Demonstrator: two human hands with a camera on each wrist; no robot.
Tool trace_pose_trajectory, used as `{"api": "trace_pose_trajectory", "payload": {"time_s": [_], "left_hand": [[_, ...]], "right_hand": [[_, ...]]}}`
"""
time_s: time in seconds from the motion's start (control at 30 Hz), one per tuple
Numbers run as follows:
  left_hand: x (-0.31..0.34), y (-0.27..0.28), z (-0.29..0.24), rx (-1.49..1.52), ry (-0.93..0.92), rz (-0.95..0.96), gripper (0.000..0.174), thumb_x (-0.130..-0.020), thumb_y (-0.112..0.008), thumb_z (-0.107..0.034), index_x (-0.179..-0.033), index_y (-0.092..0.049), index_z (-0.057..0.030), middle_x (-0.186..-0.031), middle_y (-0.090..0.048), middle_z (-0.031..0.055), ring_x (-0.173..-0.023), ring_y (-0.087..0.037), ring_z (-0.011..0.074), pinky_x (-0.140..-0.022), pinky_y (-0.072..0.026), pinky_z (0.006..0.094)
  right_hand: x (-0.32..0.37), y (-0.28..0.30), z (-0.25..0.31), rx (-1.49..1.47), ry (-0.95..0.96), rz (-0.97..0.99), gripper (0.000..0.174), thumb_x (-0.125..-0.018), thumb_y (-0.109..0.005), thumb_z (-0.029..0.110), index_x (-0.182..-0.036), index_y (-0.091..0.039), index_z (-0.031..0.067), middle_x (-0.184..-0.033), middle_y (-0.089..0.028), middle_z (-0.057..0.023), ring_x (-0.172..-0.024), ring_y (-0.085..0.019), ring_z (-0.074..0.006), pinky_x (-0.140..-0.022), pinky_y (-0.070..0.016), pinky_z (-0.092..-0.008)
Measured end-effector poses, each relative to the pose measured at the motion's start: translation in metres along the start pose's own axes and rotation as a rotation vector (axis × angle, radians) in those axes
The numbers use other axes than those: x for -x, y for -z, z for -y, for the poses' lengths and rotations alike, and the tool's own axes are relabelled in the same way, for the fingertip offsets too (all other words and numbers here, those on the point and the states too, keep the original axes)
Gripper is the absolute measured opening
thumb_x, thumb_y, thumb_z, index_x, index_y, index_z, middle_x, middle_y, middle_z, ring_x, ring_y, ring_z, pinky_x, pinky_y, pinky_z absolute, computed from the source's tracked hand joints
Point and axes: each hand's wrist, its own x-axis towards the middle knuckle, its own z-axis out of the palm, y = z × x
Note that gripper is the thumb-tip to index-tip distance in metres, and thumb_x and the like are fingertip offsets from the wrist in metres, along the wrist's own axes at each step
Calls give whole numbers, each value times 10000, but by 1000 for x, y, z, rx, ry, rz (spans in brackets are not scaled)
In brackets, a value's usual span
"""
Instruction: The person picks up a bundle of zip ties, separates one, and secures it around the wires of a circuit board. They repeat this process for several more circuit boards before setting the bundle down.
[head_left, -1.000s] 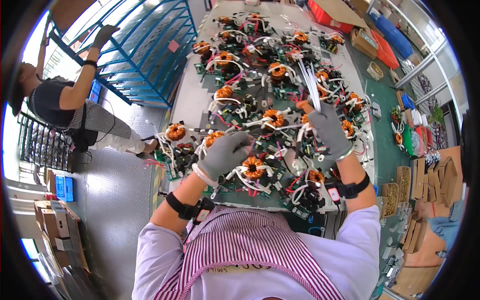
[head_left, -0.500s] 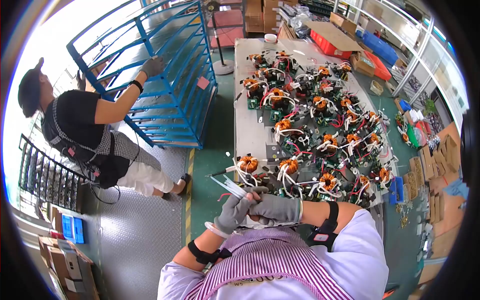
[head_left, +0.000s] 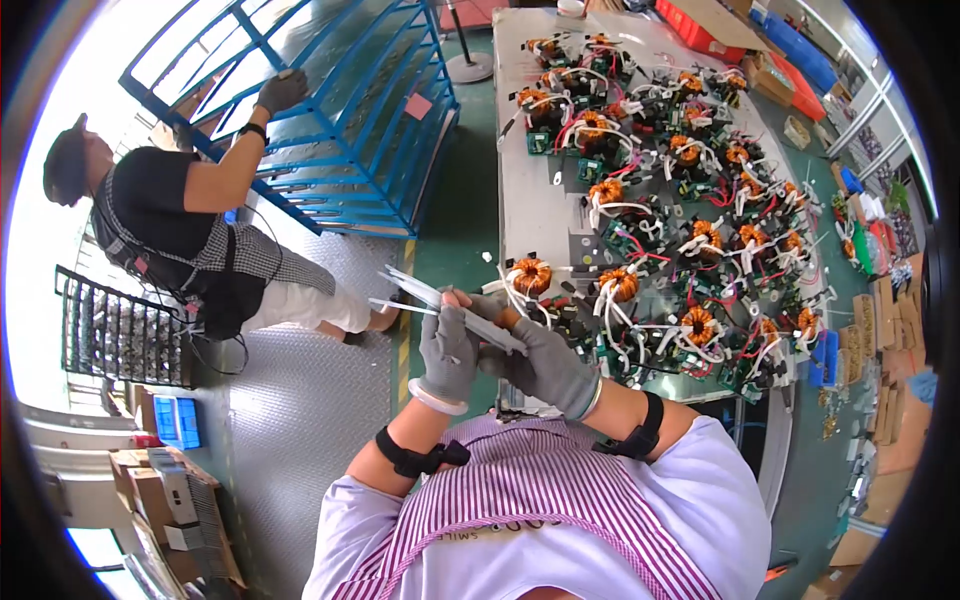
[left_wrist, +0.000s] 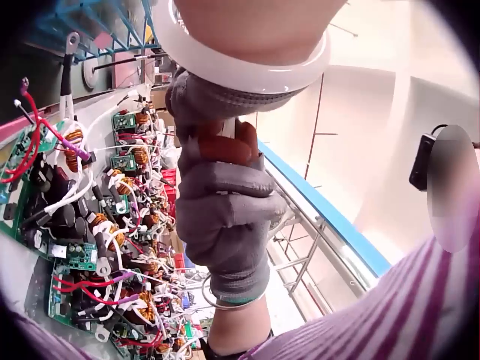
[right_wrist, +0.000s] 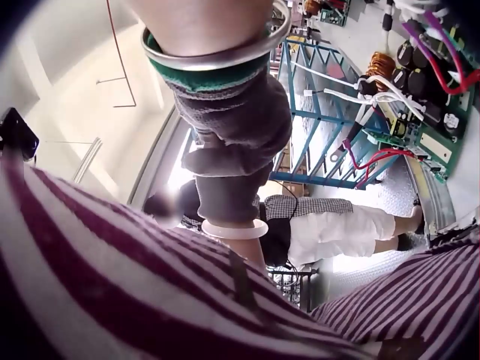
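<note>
Gloved in grey, my left hand point(head_left: 447, 355) grips a bundle of thin white cable ties point(head_left: 412, 285) whose loose ends fan out to the left. My right hand point(head_left: 545, 362), in a matching glove with bare fingertips, holds the bundle's other end, its fingers close against the left hand. Both hands are in front of the apron, at the near left corner of the table point(head_left: 520, 200). In the left wrist view the right hand point(left_wrist: 225, 217) shows curled below the left wrist's white bangle. The ties are mostly hidden in both wrist views.
Several green circuit boards with copper-wound coils point(head_left: 697, 325) and loose wires cover the table. A blue rack point(head_left: 350, 150) stands beyond the aisle, where another person point(head_left: 150, 200) holds its frame. Small parts bins point(head_left: 850, 350) line the right side.
My right hand has brought the cable ties from over the boards to my left hand, at the table's near left corner. The ties now lie across both hands. The other person's arm has shifted along the rack.
</note>
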Motion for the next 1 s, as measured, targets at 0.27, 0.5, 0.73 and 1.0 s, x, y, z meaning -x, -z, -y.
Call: {"api": "trace_pose_trajectory", "payload": {"time_s": [0.27,0.5,0.73,1.0], "left_hand": [[2,-12,-1,-277,-374,331,223,-956,-338,-217,-882,-418,-22,-791,-497,78,-733,-472,150,-738,-410,291],[-52,80,-60,119,117,508,293,-955,-335,-311,-879,-440,-48,-569,-354,14,-551,-391,162,-623,-400,337],[-86,213,-90,44,616,931,248,-917,-291,-174,-961,-481,-20,-704,-434,84,-618,-471,231,-593,-467,428],[-107,242,-82,-477,-23,1060,348,-867,-507,-88,-1182,-446,47,-1017,-545,95,-896,-569,197,-802,-430,257]], "right_hand": [[-45,-5,-7,-308,215,-50,298,-915,-440,285,-1074,-450,33,-865,-551,-27,-747,-536,-120,-702,-453,-226],[-75,-70,-23,638,415,-26,554,-910,-435,404,-1295,-343,16,-1109,-516,-45,-1019,-483,-105,-905,-374,-269],[-138,-138,-93,1161,556,45,321,-924,-442,294,-917,-582,5,-868,-619,-57,-806,-566,-112,-747,-457,-263],[-145,-174,-105,769,546,-201,342,-920,-435,314,-804,-554,15,-673,-561,-25,-625,-516,-93,-574,-428,-234]]}}
